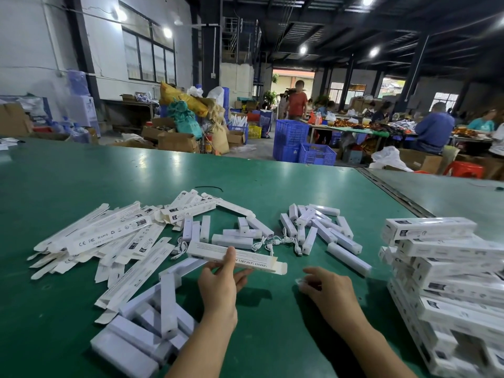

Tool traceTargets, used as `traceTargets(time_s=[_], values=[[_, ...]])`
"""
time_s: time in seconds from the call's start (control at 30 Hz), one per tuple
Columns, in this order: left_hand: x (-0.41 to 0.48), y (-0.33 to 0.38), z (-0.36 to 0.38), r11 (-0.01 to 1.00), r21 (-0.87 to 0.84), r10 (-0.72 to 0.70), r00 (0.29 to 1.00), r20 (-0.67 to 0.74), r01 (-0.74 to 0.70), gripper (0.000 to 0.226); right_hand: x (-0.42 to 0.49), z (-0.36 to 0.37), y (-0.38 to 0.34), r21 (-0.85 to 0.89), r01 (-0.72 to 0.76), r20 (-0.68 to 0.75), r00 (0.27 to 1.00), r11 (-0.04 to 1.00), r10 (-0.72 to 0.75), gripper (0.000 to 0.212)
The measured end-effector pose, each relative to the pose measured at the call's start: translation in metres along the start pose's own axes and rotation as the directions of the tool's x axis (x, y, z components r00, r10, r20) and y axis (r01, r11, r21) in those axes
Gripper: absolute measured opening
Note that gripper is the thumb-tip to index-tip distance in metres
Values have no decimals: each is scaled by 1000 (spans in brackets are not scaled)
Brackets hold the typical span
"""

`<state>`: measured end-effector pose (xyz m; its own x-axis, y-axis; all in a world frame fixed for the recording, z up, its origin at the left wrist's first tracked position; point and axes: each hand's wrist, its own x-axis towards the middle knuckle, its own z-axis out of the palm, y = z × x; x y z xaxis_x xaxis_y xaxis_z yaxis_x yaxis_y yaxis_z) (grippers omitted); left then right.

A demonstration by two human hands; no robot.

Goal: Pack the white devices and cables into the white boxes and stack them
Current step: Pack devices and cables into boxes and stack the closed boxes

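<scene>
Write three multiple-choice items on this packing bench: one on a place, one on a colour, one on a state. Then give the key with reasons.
1. Where does the tall stack of packed white cardboard boxes stand?
A. At the bench's right edge
B. At its far left corner
C. On the floor

2. What colour is the bench's smooth table mat?
A. Grey
B. Green
C. Brown

3. What state is the long white box in the left hand in?
A. Crushed flat
B. Sealed at both ends
C. End flap open on its right end

Key:
1 A, the stack rises beside the right hand, on the right side.
2 B, the mat shows green all around the loose white devices.
3 C, the flap sticks out from the box's right end, while the left grip holds its middle.
</scene>
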<state>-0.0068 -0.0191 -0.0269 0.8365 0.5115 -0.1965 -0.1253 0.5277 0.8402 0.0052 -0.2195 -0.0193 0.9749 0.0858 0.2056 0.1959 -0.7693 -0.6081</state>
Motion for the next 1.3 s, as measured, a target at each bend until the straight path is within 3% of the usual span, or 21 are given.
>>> traceTargets(time_s=[0.17,0.47,0.6,0.77,0.97,1.23,1.3], values=[[-1,1,1,1000,1,6,1000,17,-6,24,-9,-2,-13,421,55,-34,998,905,-45,29],[-10,-4,7,990,71,108,975,192,-124,15,-9,2,-21,593,-98,43,995,799,90,34],[-10,-5,6,985,84,125,963,238,-149,20,-11,-1,-22,741,-209,128,977,639,171,35],[-13,-6,7,969,113,190,952,240,-221,35,-12,-3,-24,789,-271,203,962,551,183,33],[-13,-8,7,976,103,161,957,242,-191,19,-13,0,-25,806,-216,156,976,551,154,32],[-12,-8,8,993,23,110,973,201,-117,19,-6,9,-15,917,-331,278,931,224,236,46],[-12,-8,8,993,17,112,975,194,-117,20,-7,11,-14,889,-339,265,929,306,259,39]])
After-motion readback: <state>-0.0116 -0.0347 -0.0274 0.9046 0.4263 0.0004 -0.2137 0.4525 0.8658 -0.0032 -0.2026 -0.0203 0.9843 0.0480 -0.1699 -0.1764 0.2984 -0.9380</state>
